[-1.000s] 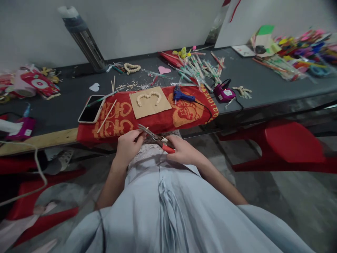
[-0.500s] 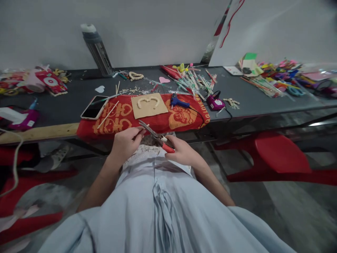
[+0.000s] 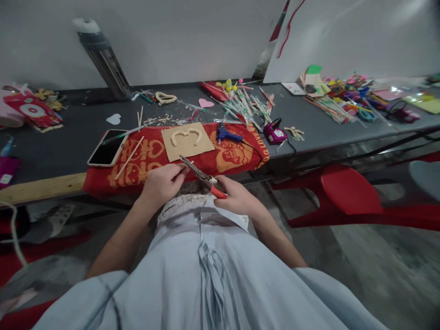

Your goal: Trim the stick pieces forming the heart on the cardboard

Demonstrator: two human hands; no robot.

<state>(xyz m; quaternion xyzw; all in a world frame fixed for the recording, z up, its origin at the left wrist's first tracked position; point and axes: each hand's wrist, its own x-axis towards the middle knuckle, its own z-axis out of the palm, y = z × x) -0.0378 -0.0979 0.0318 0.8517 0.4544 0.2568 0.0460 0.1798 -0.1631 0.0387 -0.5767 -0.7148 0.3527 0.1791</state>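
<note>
My right hand (image 3: 235, 195) is wrapped round the red handles of a pair of pruning shears (image 3: 199, 172), whose metal blades point up and left. My left hand (image 3: 164, 183) pinches a small pale stick, mostly hidden by the fingers, right beside the blades. Both hands are over my lap, just in front of the table edge. Beyond them, a square of brown cardboard (image 3: 172, 153) lies on a red towel (image 3: 151, 162), bearing a curved outline of short pale pieces (image 3: 185, 133). A blue glue gun (image 3: 227, 134) rests to the right of the cardboard.
A phone (image 3: 108, 147) and a loose wooden stick (image 3: 129, 158) lie on the towel's left. Behind are a tilted-looking bottle (image 3: 105, 62), a pale heart-shaped ring (image 3: 165, 98) and a heap of wrapped sticks (image 3: 245, 105). A purple glue gun (image 3: 275, 133) sits right; a red stool (image 3: 347, 192) stands below.
The view has turned slightly to the right, so the table things appear farther left. Both hands keep nearly the same pose, with the shears beside the left fingertips.
</note>
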